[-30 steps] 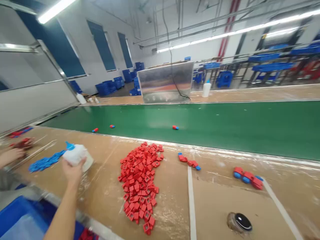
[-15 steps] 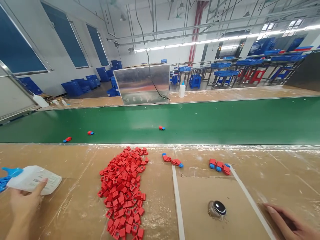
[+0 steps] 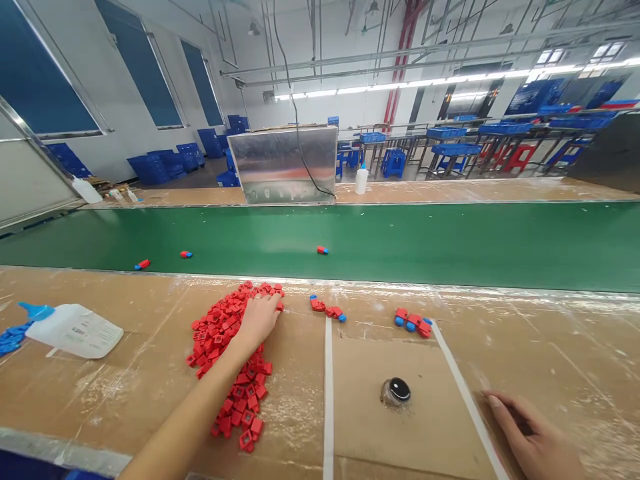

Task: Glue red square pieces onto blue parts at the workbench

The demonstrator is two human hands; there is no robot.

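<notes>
My left hand reaches over the far end of a pile of small red plastic blocks. Its fingertips dip among the blocks and are hidden, so any grip cannot be seen. My right hand rests on the table at the right, fingers curled in and thumb against the forefinger, with nothing visible in them. A white squeeze bottle with a blue cap lies on its side at the left. Beyond the brown board sit two joined groups of red-and-blue pieces, one nearer and one farther right.
A round black-topped knob stands up from the board between white strips. Across the back runs a green conveyor belt carrying several red-and-blue pieces. Behind it stand a metal panel and an upright white bottle. Blue pieces lie far left.
My left hand has let go of the squeeze bottle, which now lies on the table, and has moved right onto the red blocks. My right hand stays in place; the view has shifted slightly.
</notes>
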